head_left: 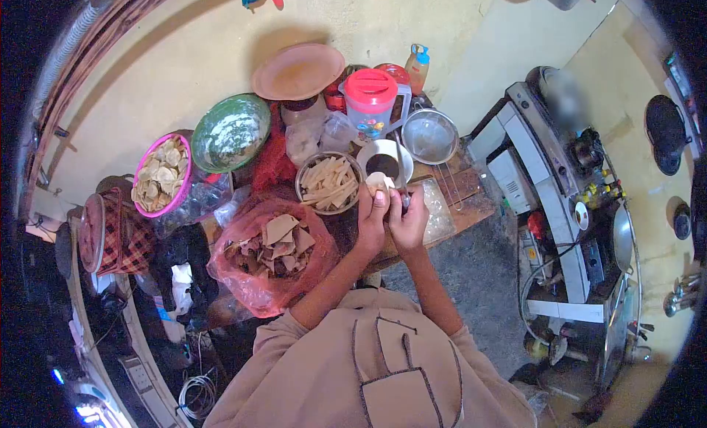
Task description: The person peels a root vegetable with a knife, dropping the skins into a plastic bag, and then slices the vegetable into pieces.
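Observation:
Both of my hands are together over the near edge of a wooden table (482,202). My left hand (372,220) is closed around a small pale, whitish piece of food (380,181); its exact kind I cannot make out. My right hand (409,220) grips a knife (401,157) by its handle, the blade pointing away from me beside the pale piece. Just beyond the hands is a white bowl (365,154) with dark contents. To the left stands a round bowl of pale cut strips (328,184). Nearer, a red plastic bag (258,299) holds flat brownish pieces (276,248).
A strainer (429,136), a red-lidded pitcher (370,97) and a bottle (417,69) stand at the back. A green basin (231,133) and a pink-rimmed basket of round slices (161,175) are on the left. A stove (545,126) is at the right.

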`<move>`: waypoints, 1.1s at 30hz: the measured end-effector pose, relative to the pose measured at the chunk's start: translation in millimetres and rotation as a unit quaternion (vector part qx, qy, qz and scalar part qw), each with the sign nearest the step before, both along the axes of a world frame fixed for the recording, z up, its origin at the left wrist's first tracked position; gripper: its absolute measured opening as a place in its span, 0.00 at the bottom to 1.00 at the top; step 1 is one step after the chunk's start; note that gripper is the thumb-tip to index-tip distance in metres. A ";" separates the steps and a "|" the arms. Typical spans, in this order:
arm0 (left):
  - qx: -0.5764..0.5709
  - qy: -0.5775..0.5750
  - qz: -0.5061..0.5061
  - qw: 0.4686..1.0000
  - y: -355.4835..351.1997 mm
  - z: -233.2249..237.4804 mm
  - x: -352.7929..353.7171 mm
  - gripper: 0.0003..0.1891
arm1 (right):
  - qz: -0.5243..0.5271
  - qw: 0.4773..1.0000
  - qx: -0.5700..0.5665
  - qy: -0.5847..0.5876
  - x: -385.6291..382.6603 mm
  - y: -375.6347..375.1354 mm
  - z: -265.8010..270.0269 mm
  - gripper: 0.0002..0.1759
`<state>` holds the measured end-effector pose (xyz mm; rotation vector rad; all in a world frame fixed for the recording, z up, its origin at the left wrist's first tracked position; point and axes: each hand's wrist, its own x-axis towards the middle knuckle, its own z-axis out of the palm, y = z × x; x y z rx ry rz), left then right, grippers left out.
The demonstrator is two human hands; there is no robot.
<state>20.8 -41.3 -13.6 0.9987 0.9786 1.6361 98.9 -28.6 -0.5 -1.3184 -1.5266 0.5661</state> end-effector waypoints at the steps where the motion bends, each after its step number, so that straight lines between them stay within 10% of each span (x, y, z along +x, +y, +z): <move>1: -0.006 -0.019 -0.002 1.000 0.9 -1.8 -0.1 0.20 | -0.001 1.000 -0.007 0.013 -0.8 0.5 0.1 0.12; 33: -0.019 -0.129 0.005 0.991 4.9 -5.4 -5.7 0.22 | -0.006 0.996 -0.006 0.084 -15.6 -1.0 -10.7 0.10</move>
